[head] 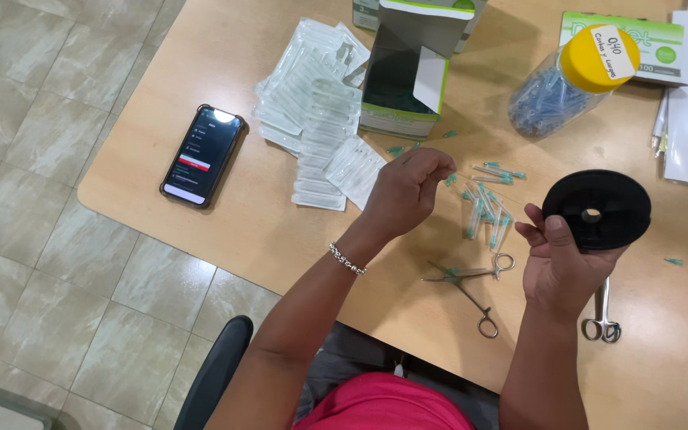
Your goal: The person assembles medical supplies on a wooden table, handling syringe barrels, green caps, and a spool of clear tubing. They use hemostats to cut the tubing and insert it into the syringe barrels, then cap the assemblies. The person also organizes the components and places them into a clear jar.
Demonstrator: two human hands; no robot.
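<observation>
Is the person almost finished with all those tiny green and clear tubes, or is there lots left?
Done: the green-and-white box stands open, and some clear tubes lie loose on the table. In hand: the right hand holds a black disc, while the left hand pinches something too small to tell. Left: a heap of sealed white packets looks unopened, so probably plenty remains.

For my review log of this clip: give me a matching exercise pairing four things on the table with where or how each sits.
Things:
1. phone
2. black disc
3. jar
4. forceps

Places or states:
A. lying on its side, yellow lid
B. held in the right hand
C. near the table's left edge, screen lit
D. on the table between the forearms

Pairs: 1-C, 2-B, 3-A, 4-D
</observation>
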